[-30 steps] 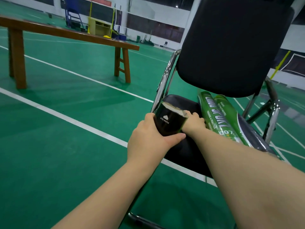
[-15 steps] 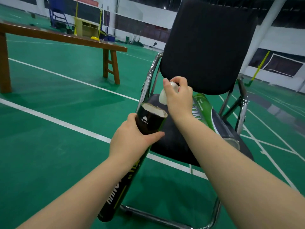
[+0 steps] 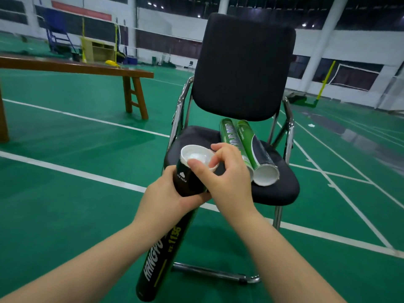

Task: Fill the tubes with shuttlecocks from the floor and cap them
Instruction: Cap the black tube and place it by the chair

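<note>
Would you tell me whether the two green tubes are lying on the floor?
No, both green tubes lie side by side on the chair seat.

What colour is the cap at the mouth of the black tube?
White cap, best in head view.

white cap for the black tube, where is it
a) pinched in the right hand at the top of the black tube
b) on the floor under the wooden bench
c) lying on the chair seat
A: the right hand pinches the white cap at the open top of the black tube, which the left hand grips just below its mouth.
</note>
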